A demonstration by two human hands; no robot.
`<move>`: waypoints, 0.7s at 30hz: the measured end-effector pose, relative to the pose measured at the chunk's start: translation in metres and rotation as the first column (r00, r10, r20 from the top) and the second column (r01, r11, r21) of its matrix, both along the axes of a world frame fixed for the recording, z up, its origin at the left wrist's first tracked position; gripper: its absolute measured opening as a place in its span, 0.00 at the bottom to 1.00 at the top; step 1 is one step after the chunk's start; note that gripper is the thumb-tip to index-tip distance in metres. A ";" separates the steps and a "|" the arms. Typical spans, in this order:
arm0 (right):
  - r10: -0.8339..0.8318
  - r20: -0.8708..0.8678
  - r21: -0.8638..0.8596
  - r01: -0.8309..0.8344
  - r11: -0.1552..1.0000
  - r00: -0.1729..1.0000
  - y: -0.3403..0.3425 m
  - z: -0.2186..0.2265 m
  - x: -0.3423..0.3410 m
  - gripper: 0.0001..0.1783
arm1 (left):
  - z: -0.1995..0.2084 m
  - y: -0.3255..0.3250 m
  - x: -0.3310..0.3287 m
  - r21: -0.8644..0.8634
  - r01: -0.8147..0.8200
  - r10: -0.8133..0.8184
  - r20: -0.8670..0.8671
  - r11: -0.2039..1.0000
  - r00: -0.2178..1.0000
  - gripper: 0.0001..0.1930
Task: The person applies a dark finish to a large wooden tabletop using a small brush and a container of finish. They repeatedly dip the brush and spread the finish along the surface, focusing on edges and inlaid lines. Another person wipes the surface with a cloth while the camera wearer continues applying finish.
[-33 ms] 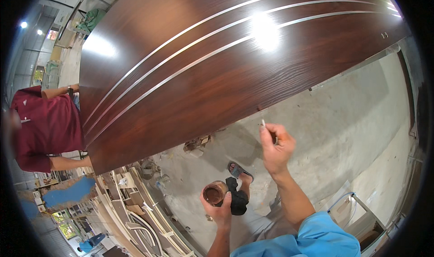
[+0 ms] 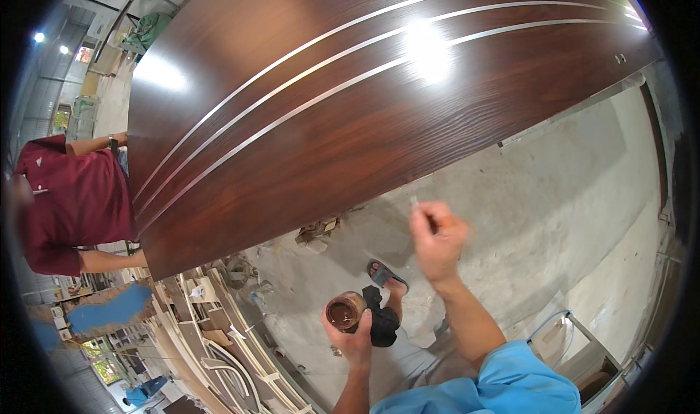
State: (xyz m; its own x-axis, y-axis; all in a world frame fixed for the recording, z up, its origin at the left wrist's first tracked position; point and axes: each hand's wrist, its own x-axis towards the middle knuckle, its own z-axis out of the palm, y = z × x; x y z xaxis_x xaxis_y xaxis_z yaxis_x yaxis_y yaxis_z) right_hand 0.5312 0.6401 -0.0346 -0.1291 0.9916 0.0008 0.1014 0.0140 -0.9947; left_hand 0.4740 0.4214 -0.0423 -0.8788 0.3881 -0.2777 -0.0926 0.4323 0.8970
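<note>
My left hand (image 2: 354, 341) is closed around a small round jar (image 2: 344, 310) of brown paint, its open mouth tilted up toward me. Against the jar and fingers is a black cloth-like bundle (image 2: 383, 326); whether I hold it too, I cannot tell. My right hand (image 2: 441, 243) is closed in a pinch on a thin brush (image 2: 414, 201), of which only a pale, motion-smeared piece shows. That hand is just off the near edge of a large dark-brown wood-grain panel (image 2: 313, 166), which has three curved silver strips across it.
At the left a person in a maroon shirt (image 2: 80, 195) has both hands at the panel's end. Long trim strips and boards (image 2: 219, 348) are stacked at lower left. Scraps (image 2: 317, 232) lie on the concrete floor (image 2: 561, 173). A metal frame (image 2: 594, 356) stands at lower right.
My right hand has shifted slightly left and down, and the brush tip has come away from the panel's near edge. The left hand with the jar is nearly unmoved.
</note>
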 end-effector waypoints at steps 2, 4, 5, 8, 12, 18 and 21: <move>0.102 -0.010 0.062 -0.101 0.993 0.995 -0.010 -0.005 -0.022 0.02 | -0.009 -0.003 -0.008 -0.017 0.019 -0.020 -0.037 1.000 0.999 0.39; 0.271 0.043 0.209 -0.274 0.939 0.962 -0.028 -0.003 -0.044 0.03 | -0.012 -0.014 -0.021 -0.027 0.002 -0.004 -0.048 1.000 0.999 0.39; 0.311 0.059 0.230 -0.316 0.920 0.949 -0.032 -0.001 -0.048 0.04 | -0.012 -0.020 -0.027 -0.031 -0.005 0.004 -0.049 1.000 0.999 0.39; 0.085 -0.027 0.103 -0.082 0.991 0.996 -0.039 0.003 -0.056 0.05 | -0.012 -0.037 -0.045 -0.054 -0.020 0.017 -0.061 0.998 0.998 0.39; -0.022 -0.033 0.041 0.023 0.999 0.999 -0.050 0.000 -0.072 0.03 | -0.015 -0.053 -0.061 -0.031 -0.059 0.058 -0.036 0.998 0.998 0.39; 0.211 0.015 0.201 -0.210 0.957 0.977 -0.080 -0.001 -0.110 0.02 | -0.013 -0.068 -0.079 -0.032 -0.102 0.101 -0.024 0.994 0.995 0.39; 0.009 -0.051 0.080 -0.005 0.997 0.999 -0.074 0.003 -0.104 0.03 | -0.011 -0.073 -0.085 -0.070 -0.110 0.106 -0.056 0.991 0.993 0.39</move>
State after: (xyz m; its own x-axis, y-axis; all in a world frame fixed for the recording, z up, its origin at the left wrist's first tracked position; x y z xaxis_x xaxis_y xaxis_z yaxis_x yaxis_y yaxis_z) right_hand 0.4267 0.5658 -0.0319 -0.1339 0.9872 0.0866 0.0499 0.0940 -0.9943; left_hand 0.3895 0.3480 -0.0534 -0.9283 0.2708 -0.2549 -0.0964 0.4869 0.8681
